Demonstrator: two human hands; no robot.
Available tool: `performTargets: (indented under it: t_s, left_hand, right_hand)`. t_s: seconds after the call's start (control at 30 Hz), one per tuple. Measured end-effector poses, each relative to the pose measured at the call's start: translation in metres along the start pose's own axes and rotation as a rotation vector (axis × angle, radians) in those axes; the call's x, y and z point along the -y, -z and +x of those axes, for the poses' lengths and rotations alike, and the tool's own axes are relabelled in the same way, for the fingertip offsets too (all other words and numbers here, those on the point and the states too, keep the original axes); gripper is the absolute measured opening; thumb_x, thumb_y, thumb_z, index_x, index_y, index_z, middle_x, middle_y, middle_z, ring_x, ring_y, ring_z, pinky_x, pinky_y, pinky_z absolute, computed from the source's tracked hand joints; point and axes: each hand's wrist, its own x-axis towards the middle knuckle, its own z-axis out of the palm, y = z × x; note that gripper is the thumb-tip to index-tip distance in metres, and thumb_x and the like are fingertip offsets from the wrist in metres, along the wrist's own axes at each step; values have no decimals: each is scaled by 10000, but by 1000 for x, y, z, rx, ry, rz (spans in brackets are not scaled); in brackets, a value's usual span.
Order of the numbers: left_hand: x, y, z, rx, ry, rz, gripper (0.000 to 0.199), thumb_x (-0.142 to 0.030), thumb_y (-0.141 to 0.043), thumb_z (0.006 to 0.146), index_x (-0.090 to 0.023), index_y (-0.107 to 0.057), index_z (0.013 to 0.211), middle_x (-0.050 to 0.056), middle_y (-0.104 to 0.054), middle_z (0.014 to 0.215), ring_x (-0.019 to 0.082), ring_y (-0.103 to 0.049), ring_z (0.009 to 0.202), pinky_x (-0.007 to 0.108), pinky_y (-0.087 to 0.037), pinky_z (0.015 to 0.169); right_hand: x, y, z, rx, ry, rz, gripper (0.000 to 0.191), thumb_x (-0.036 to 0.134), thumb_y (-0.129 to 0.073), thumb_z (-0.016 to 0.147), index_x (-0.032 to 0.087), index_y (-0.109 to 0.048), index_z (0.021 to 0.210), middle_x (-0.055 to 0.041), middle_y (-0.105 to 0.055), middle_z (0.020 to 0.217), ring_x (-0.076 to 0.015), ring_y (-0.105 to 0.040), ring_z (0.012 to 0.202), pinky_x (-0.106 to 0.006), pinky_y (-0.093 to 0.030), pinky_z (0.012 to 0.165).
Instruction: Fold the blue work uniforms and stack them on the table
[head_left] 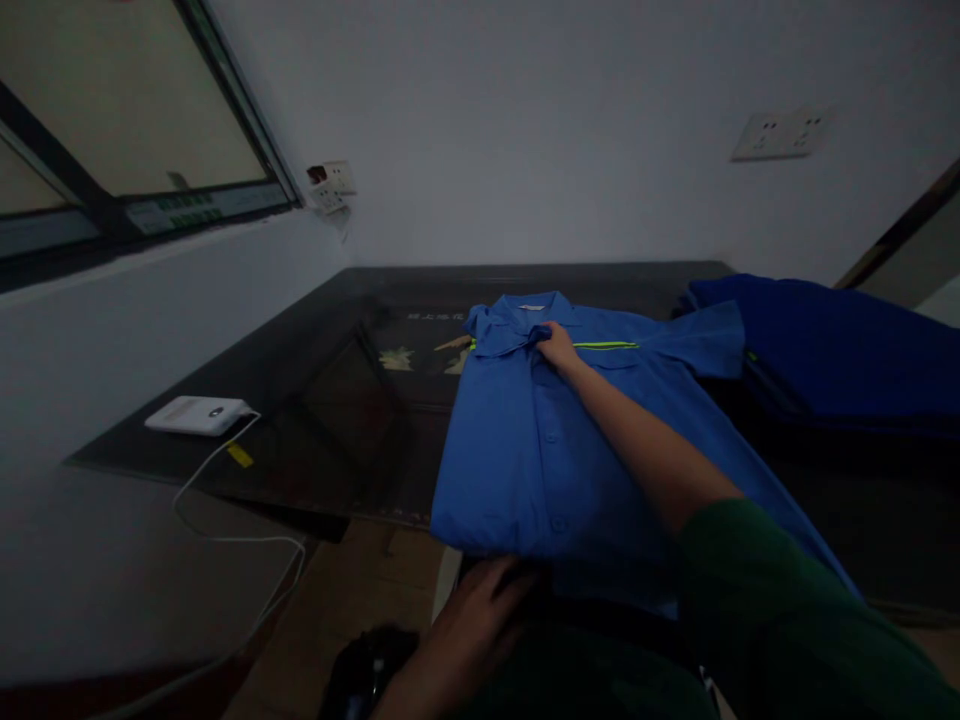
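A blue short-sleeved shirt (577, 460) with buttons and bright yellow-green piping lies front up on the dark table. Its left side looks folded in, while the right sleeve stretches out sideways. Just below the collar, my right hand (556, 348) is closed on a bunched bit of the shirt's cloth, and the forearm crosses the shirt front. Down at the table's front edge, my left hand (487, 610) is by the shirt's lower hem, dim and partly in shadow. Whether its fingers hold any cloth is hidden.
A stack of darker blue folded clothing (840, 350) lies at the right. On the left of the dark glossy table (322, 400) sits a white device (199, 414) with a white cable (247, 540) hanging over the edge. Wall sockets (780, 135) are behind, and a window (135, 100) is at the left.
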Motion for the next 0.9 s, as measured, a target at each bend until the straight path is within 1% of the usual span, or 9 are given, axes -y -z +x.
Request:
performTargets:
  t_s: [0.07,0.13,0.23,0.33,0.43,0.5,0.6,0.8,0.9]
  left_hand:
    - [-19,43,6,202,25,-182,453,-129,-625,826,-293,-604,1248,28,-684,1141,187,-653,1021,287,-524,876]
    - [-31,89,21,214,59,-330,247,-178,-608,869,-253,-693,1088,5,-726,997,165,-680,916,253,-510,842]
    - [-22,148,74,-68,1,-501,204,-236,-515,928,-174,-693,1006,13,-709,883,133,-662,746,239,-505,741]
    - [28,182,157,-492,-4,-526,223,-247,-515,908,-122,-653,1031,38,-682,874,149,-638,792,269,-501,765]
    - [99,190,241,-673,82,-314,274,-123,-493,848,-111,-629,1086,89,-660,1004,176,-626,920,335,-489,879]
    - [144,188,280,-621,198,-38,368,-16,-515,749,-132,-648,1073,100,-645,1051,210,-599,1009,381,-449,962]
    - [193,180,311,-477,237,187,489,13,-582,645,-184,-671,1084,99,-614,1139,269,-547,1120,456,-395,1021]
    - [237,189,340,-356,30,23,110,-143,-586,678,-175,-667,744,72,-636,1128,249,-543,1122,417,-365,1045]
    - [247,201,357,-323,43,-24,171,-201,-458,752,-163,-618,702,53,-664,885,204,-604,918,341,-476,873]
  right_hand:
    - [5,4,-2,12,96,-140,571,-16,-552,616,123,-577,1169,-105,-628,1104,-225,-568,998,-381,-443,944]
    - [12,8,-4,62,204,-401,624,-19,-557,664,141,-536,1267,-137,-578,1208,-258,-526,1091,-397,-413,978]
    - [22,8,-10,173,286,-765,569,4,-511,767,162,-521,1313,-159,-529,1279,-284,-483,1150,-394,-412,965]
    - [29,3,-15,256,346,-958,491,51,-462,847,176,-526,1317,-150,-532,1279,-276,-471,1160,-373,-409,957]
    - [32,0,-18,303,393,-1030,436,107,-475,876,184,-545,1299,-135,-566,1238,-262,-480,1148,-352,-406,956]
    - [32,0,-19,311,413,-1033,390,143,-478,891,191,-575,1266,-123,-585,1213,-252,-487,1147,-334,-410,949]
    - [32,0,-15,303,415,-1006,342,196,-443,927,205,-609,1226,-107,-594,1204,-239,-504,1143,-304,-432,910]
    - [31,2,13,298,276,-604,314,122,-408,917,149,-663,1100,-101,-659,1126,-199,-588,1069,-282,-432,923]
    - [27,11,27,253,198,-351,300,96,-408,899,150,-687,994,-82,-697,1049,-191,-609,1035,-299,-442,930]
